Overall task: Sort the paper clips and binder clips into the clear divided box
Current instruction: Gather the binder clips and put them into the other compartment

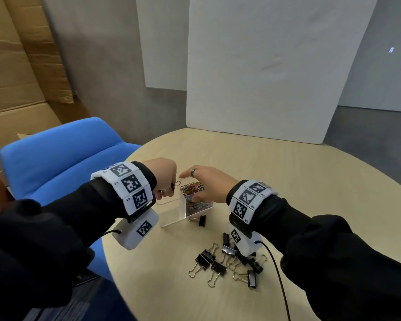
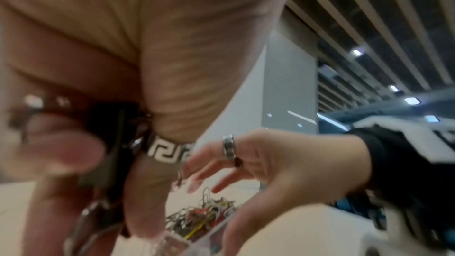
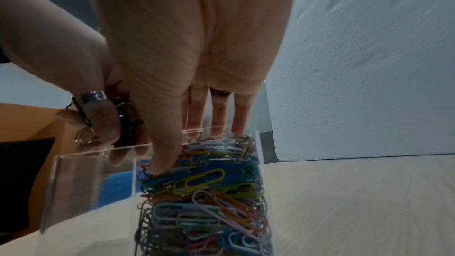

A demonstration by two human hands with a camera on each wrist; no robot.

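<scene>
Binder clip (image 1: pixel 175 184) at frame centre is being pinched by the left hand (image 1: pixel 164 177) above the clear box (image 1: pixel 171 212), ready for dropping; the right hand (image 1: pixel 206 184), fingers spread, is steadying the paper clips (image 1: pixel 191 188).

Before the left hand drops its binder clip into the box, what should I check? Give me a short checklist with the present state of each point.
1. Left hand holds a binder clip: ok.
2. Clip is above the empty compartment: ok.
3. Right hand steadies the clear divided box: ok.
4. Right thumb clear of the empty side: ok, it rests on the paper clips.
5. Firmness of the grip: cannot tell.
6. Loose binder clips all sorted: not ok.
</scene>
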